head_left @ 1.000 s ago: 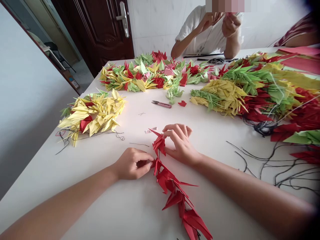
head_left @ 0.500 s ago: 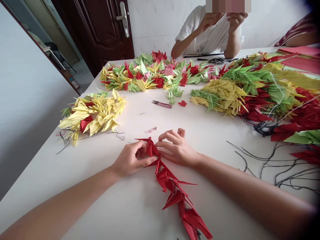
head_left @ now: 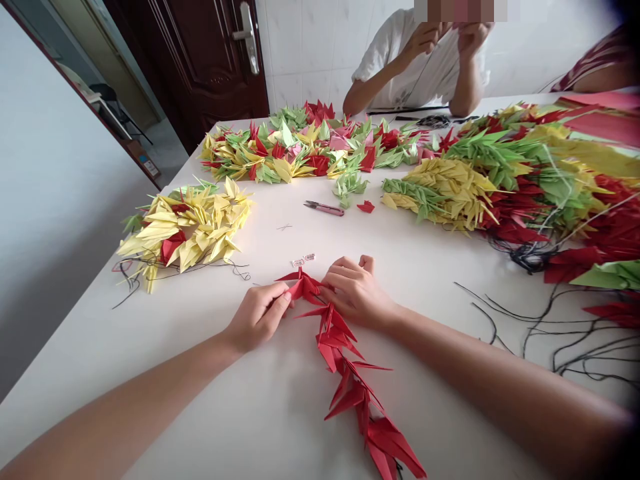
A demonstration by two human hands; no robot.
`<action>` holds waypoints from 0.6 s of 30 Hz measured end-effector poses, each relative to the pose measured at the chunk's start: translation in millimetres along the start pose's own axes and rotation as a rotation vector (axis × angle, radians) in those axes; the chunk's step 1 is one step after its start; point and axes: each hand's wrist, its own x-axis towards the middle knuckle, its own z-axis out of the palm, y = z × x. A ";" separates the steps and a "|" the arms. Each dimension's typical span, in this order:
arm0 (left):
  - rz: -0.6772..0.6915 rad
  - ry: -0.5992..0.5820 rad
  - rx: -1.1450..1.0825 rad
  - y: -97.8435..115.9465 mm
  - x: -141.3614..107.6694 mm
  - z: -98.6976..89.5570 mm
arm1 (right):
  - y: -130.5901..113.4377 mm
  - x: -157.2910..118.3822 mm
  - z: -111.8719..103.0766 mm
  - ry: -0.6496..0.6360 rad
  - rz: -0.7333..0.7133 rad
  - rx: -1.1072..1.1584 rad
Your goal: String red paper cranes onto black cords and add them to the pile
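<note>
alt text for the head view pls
The left hand and right hand hold the top of a strand of red origami cranes on a white table, with loose black threads to the right. Heaps of yellow, green and red paper cranes and pink-handled scissors lie beyond, facing a person in a white shirt.

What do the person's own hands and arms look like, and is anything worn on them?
The left hand and the right hand are bare: no gloves, rings or bracelets show. The left forearm and the right forearm are bare too, with no sleeve or watch in view.
</note>
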 end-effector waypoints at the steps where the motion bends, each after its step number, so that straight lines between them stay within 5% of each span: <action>1: -0.013 0.014 -0.012 0.2 0.2 -0.2 | 0.6 0.1 0.0 0.021 0.010 0.023; 6: -0.089 0.074 -0.084 1.6 1.3 -1.3 | 5.1 0.8 0.2 0.117 0.142 0.112; 18: -0.157 0.135 -0.201 0.7 3.0 -3.3 | 4.9 2.4 -3.9 0.095 0.177 0.264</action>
